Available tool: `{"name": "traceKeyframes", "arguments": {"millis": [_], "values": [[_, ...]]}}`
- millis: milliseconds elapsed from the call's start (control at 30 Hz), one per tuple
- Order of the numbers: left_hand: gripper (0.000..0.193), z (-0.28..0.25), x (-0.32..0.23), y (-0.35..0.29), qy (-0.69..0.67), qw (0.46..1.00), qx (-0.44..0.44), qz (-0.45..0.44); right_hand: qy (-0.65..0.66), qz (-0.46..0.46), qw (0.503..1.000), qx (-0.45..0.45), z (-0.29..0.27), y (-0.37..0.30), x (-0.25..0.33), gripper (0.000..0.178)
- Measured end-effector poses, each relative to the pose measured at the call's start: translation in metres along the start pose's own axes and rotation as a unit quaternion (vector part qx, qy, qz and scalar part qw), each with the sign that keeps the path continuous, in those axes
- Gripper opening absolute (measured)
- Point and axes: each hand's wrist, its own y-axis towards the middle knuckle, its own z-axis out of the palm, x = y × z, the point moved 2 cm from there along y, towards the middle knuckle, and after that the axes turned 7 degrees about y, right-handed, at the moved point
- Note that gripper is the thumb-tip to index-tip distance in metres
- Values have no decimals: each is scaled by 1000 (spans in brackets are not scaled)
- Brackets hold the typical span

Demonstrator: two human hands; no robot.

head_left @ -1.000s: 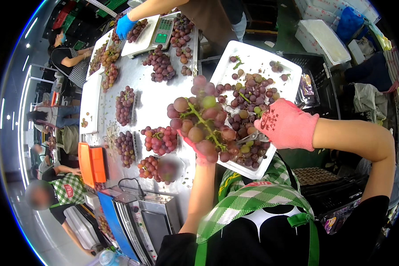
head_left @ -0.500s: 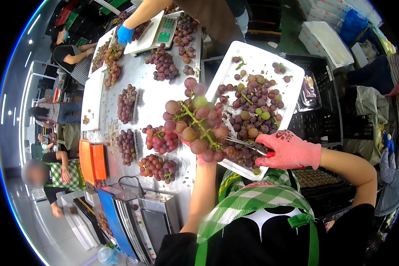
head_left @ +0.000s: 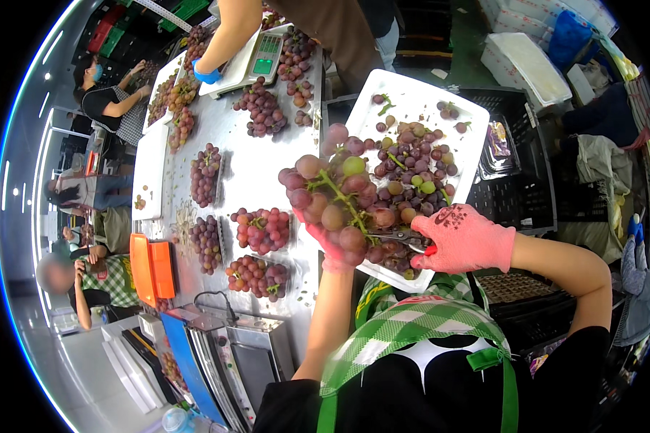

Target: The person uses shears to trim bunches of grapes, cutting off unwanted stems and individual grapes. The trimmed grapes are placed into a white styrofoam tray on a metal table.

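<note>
Holding up a big bunch of round, red-purple grapes (head_left: 332,216) on a thick green stem (head_left: 337,189), using the left hand (head_left: 331,247) in a pink cloth glove. Gripping from below and behind, with most of the fingers hidden by fruit, so hard to tell how tightly. Lifted up over the left edge of a flat white plastic tray (head_left: 412,94).

Gripping a small pair of shiny metal snips with red handles (head_left: 401,235) in the right hand (head_left: 464,239), in a matching pink cloth glove. Pointing the thin blades left, at the low end of the bunch, close to the bottom of the stem. Cannot tell about touching a grape or not, nor about blades open or pressed together.

Lying in the tray: a heap of smaller dark purple and green grapes (head_left: 419,160), with bits of stem. Resting to the left on a shiny metal table (head_left: 253,169): more red-purple bunches (head_left: 261,229).

Looks like the trimming step, snipping unwanted grapes off the bunch. Seems to call next for keeping the bunch still, slipping the blade tips between grapes and squeezing on one tiny stalk only, without poking good fruit or the left fingers.
</note>
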Motion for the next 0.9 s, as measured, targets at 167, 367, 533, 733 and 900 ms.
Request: {"name": "traceKeyframes", "arguments": {"millis": [167,367,533,733,900], "values": [[26,-25,-4,-6,393,903,-70,157,174,99,975,92,-15,1,7,42],[49,-54,5,-10,446,872,-141,145,100,30,995,7,19,27,-26,38],[27,-69,11,-8,474,857,-163,118,61,8,998,-8,16,33,-34,37],[24,-56,8,12,173,975,-140,20,82,22,995,-44,22,40,-49,34],[31,-33,5,36,69,997,-23,-30,74,50,992,-84,17,33,-56,33]]}}
